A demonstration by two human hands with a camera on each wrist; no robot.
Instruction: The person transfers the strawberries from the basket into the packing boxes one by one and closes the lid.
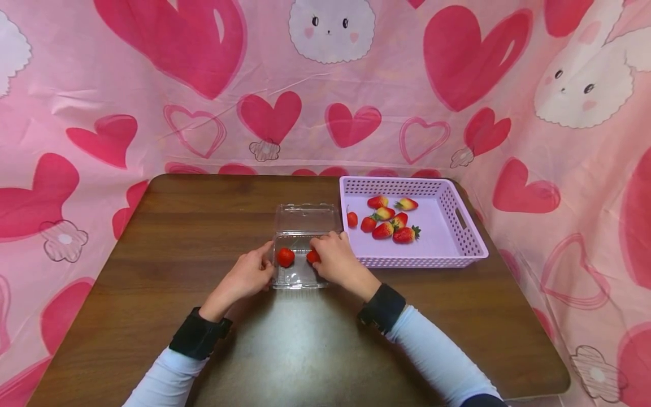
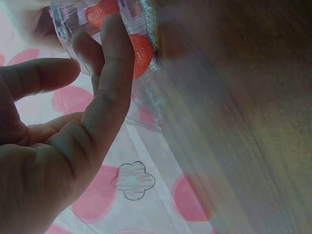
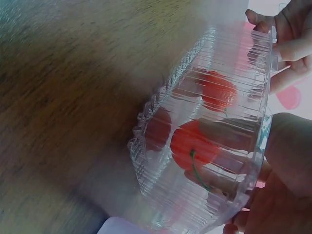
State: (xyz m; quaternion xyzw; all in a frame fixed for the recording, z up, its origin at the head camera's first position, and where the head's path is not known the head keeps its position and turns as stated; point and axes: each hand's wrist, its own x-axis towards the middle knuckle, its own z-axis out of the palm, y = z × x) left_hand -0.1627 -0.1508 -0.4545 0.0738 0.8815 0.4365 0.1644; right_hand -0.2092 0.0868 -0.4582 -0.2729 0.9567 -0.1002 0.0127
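A clear plastic clamshell box [image 1: 300, 226] stands open in the middle of the brown table [image 1: 203, 226], its lid laid back. One strawberry [image 1: 285, 257] lies inside at the left. My right hand [image 1: 319, 250] reaches into the box and pinches a second strawberry [image 1: 312, 257] against the bottom. My left hand [image 1: 265, 261] holds the box's left rim. In the right wrist view both strawberries [image 3: 217, 90] [image 3: 192, 144] show through the ribbed box [image 3: 161, 122]. In the left wrist view my fingers [image 2: 114, 73] lie against the box wall [image 2: 73, 19].
A lilac perforated basket [image 1: 470, 234] stands right of the box, touching or nearly touching it, with several strawberries [image 1: 389, 220] inside. Pink heart-print cloth [image 1: 254, 113] hangs behind and around the table. The table's near edge lies under my forearms.
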